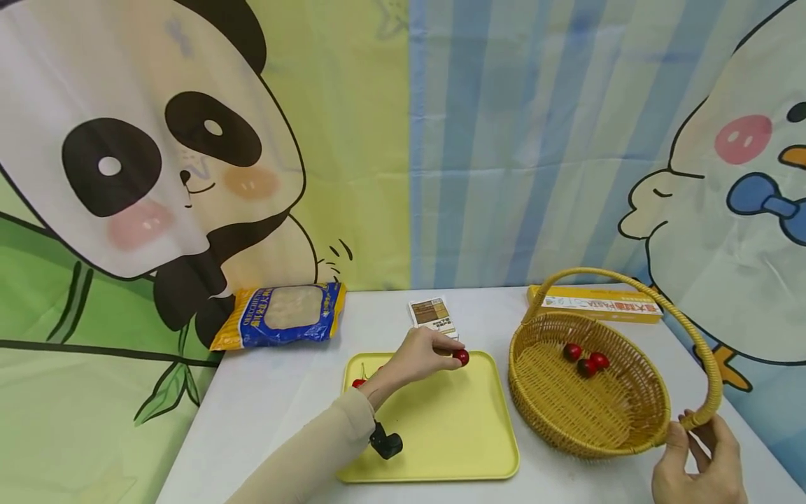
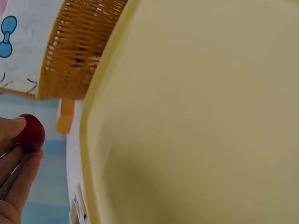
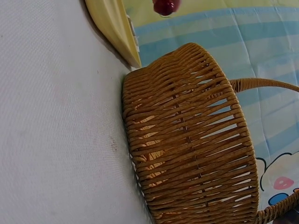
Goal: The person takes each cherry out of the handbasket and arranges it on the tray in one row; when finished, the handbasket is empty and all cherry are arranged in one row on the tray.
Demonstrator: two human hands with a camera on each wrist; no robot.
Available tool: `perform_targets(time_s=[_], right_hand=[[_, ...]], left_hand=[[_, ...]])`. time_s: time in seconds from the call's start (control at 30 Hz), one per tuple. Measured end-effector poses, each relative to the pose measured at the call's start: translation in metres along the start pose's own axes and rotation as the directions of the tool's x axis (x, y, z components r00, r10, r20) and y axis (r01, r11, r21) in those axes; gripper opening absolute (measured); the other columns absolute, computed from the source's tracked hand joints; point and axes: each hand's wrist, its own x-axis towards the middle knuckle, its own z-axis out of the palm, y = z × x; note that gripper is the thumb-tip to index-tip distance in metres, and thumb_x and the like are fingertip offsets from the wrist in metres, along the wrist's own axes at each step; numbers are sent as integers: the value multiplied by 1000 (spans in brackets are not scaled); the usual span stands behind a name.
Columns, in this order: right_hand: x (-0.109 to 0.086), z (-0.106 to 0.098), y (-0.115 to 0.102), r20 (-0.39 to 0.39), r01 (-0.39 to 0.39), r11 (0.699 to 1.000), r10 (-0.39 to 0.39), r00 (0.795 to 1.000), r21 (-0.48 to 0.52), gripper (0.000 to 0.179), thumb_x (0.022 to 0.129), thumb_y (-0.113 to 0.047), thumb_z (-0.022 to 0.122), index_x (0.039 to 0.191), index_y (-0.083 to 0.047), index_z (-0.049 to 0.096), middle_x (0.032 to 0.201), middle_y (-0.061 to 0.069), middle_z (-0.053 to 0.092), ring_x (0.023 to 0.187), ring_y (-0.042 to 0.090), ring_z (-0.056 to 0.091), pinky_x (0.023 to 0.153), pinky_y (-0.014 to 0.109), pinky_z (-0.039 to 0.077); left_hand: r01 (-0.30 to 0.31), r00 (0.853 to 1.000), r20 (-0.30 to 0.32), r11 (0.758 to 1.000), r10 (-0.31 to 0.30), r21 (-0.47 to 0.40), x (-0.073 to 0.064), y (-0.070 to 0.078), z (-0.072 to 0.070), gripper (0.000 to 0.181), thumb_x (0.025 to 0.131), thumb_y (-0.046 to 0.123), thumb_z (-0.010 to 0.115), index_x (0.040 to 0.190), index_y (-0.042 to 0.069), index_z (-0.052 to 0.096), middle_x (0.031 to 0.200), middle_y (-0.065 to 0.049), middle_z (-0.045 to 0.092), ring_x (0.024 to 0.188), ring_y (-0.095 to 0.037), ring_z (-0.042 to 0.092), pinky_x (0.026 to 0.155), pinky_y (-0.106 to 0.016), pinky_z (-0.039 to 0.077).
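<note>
My left hand (image 1: 423,358) pinches a dark red cherry (image 1: 462,357) between thumb and fingers, above the far right part of a yellow tray (image 1: 460,434). In the left wrist view the same cherry (image 2: 32,133) shows at the fingertips. Another cherry with a stem (image 1: 359,383) is at the tray's left side, partly covered by my left wrist. To the right stands a woven basket (image 1: 567,413) with three cherries (image 1: 586,367) inside. My right hand (image 1: 702,458) holds the near end of the basket's arched handle (image 1: 708,357), at the rim.
A blue and yellow pasta bag (image 1: 286,315) lies at the back left. Behind the tray is a small white and brown packet (image 1: 433,316). A yellow pasta box (image 1: 598,304) lies behind the basket. A printed curtain (image 1: 478,140) hangs behind the white table (image 1: 264,413).
</note>
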Motion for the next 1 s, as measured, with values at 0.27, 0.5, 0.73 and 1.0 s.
perform_targets(time_s=[0.27,0.5,0.73,1.0], right_hand=[[0,-1,2,-24,23,1000,-23,999,10,49,109,-22,54,157,-25,46,145,15,61,141,21,56,112,12,40],[0,-1,1,-18,22,1000,-21,1000,17,49,109,-21,54,157,-24,46,145,16,60,141,22,55,112,14,40],[0,0,0,-5,6,1000,-6,1000,10,50,109,-21,54,158,-24,45,146,16,60,142,24,55,113,15,40],[1,0,1,-3,8,1000,-8,1000,11,50,109,-21,54,158,-23,45,144,17,61,141,24,55,112,13,39]], left_hand=[[26,1000,-9,998,-26,65,-15,-25,-23,29,90,15,84,118,11,81,107,-2,80,89,-7,74,74,-22,59],[35,999,1,992,-35,120,-25,-39,-34,30,88,14,84,117,9,81,107,-3,81,89,-7,72,76,-23,58],[16,999,25,977,-21,213,-34,-49,-42,28,87,13,85,114,7,82,106,-6,81,94,-13,73,78,-25,58],[-8,997,80,947,-18,321,-36,-58,-48,24,87,15,86,111,12,84,103,2,81,94,-7,69,87,-28,57]])
